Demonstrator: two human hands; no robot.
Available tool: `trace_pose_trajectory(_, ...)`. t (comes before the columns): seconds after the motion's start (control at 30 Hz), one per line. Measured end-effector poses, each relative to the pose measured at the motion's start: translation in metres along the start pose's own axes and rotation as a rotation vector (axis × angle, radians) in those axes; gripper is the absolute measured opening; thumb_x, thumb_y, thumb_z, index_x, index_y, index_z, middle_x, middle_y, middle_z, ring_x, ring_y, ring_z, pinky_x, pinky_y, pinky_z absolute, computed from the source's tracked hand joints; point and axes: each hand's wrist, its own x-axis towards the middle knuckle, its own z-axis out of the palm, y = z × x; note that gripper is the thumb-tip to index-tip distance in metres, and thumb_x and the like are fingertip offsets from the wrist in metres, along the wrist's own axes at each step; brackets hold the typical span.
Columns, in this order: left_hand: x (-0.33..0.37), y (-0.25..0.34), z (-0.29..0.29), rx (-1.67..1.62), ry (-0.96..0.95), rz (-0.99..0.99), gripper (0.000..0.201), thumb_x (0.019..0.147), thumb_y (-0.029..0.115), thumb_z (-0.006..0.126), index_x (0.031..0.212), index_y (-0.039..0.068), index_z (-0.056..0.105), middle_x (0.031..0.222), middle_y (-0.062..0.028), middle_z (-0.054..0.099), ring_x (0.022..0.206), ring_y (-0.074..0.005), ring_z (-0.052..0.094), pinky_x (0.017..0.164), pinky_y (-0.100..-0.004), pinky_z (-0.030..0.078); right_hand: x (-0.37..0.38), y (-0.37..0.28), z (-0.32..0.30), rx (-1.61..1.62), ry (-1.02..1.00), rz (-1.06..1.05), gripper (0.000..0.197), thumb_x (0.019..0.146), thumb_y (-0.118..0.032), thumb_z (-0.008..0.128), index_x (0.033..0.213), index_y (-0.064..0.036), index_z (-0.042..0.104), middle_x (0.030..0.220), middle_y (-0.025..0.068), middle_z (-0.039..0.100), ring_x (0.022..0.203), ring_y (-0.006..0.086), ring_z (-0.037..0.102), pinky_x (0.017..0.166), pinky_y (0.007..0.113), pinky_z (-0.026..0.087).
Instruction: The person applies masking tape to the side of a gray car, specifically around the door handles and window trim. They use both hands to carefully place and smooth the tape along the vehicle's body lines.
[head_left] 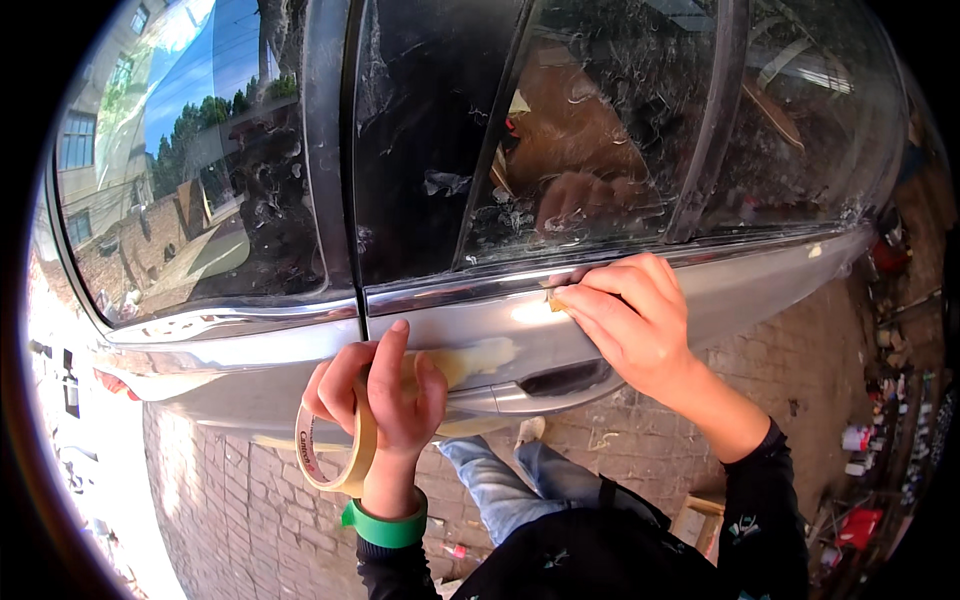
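Note:
A silver car door (pixel 700 310) with a chrome strip (pixel 450 290) along its window lies in front of me. My right hand (pixel 635 320) pinches a small yellowish piece of tape (pixel 557 302) against the door, just under the chrome strip. A roll of masking tape (pixel 362 455) hangs from my left hand (pixel 385 390), whose curled fingers hold it while the index fingertip touches the door near the seam. Around my left wrist sits a roll of green tape (pixel 388 528). Beside that hand, a pale yellow patch (pixel 470 362) marks the paint above the door handle (pixel 565 380).
Dusty dark windows (pixel 590 130) rise above the strip. Grey paving (pixel 220 500) lies below the car. Bottles and cans (pixel 860 440) line the right side, along with a red object (pixel 858 528). A cardboard box (pixel 700 520) stands near my legs.

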Motion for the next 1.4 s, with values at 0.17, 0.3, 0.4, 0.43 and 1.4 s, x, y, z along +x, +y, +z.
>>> trace_pose_trajectory(0.17, 0.007, 0.013, 0.011, -0.024, -0.06, -0.078, 0.039, 0.078, 0.012, 0.07, 0.117, 0.01, 0.069, 0.104, -0.0043, 0.052, 0.103, -0.0213, 0.044, 0.09, -0.0349, 0.034, 0.001, 0.001, 0.005, -0.018, -0.038, 0.008, 0.026, 0.073, -0.009, 0.07, 0.1, -0.0066, 0.071, 0.095, 0.0019, 0.063, 0.082, 0.0203, 0.058, 0.069, 0.032, 0.043)
trace_pose_trajectory(0.3, 0.005, 0.011, 0.014, -0.024, -0.06, -0.091, 0.04, 0.077, 0.013, 0.071, 0.117, 0.01, 0.069, 0.106, -0.004, 0.052, 0.104, -0.0212, 0.044, 0.091, -0.0351, 0.035, 0.004, -0.002, 0.001, -0.106, -0.053, -0.041, 0.028, 0.072, -0.01, 0.071, 0.1, -0.0057, 0.071, 0.098, 0.0026, 0.064, 0.083, 0.0198, 0.058, 0.068, 0.03, 0.043)
trace_pose_trajectory(0.4, 0.006, 0.01, 0.013, -0.003, -0.073, -0.078, 0.041, 0.077, 0.015, 0.071, 0.118, 0.009, 0.069, 0.106, -0.0039, 0.052, 0.104, -0.0214, 0.044, 0.091, -0.035, 0.034, 0.005, -0.003, 0.006, -0.114, -0.04, -0.078, 0.03, 0.071, -0.009, 0.071, 0.101, -0.0042, 0.071, 0.098, 0.0032, 0.064, 0.084, 0.0198, 0.059, 0.067, 0.03, 0.045)
trace_pose_trajectory(0.43, 0.005, 0.01, 0.014, 0.002, -0.076, -0.076, 0.041, 0.077, 0.016, 0.071, 0.118, 0.009, 0.069, 0.106, -0.0039, 0.052, 0.104, -0.0214, 0.044, 0.091, -0.035, 0.034, 0.007, -0.005, 0.009, -0.109, -0.029, -0.091, 0.03, 0.071, -0.009, 0.071, 0.101, -0.0039, 0.071, 0.098, 0.0033, 0.064, 0.084, 0.0198, 0.059, 0.067, 0.03, 0.045)
trace_pose_trajectory(1.4, 0.003, 0.01, 0.015, -0.023, -0.053, -0.078, 0.043, 0.078, 0.018, 0.071, 0.121, 0.011, 0.068, 0.107, -0.0035, 0.051, 0.102, -0.0221, 0.043, 0.091, -0.0356, 0.033, -0.015, -0.003, 0.002, 0.068, 0.116, 0.021, 0.031, 0.07, 0.0, 0.075, 0.101, -0.0017, 0.073, 0.094, 0.0069, 0.065, 0.083, 0.0231, 0.062, 0.066, 0.031, 0.051)
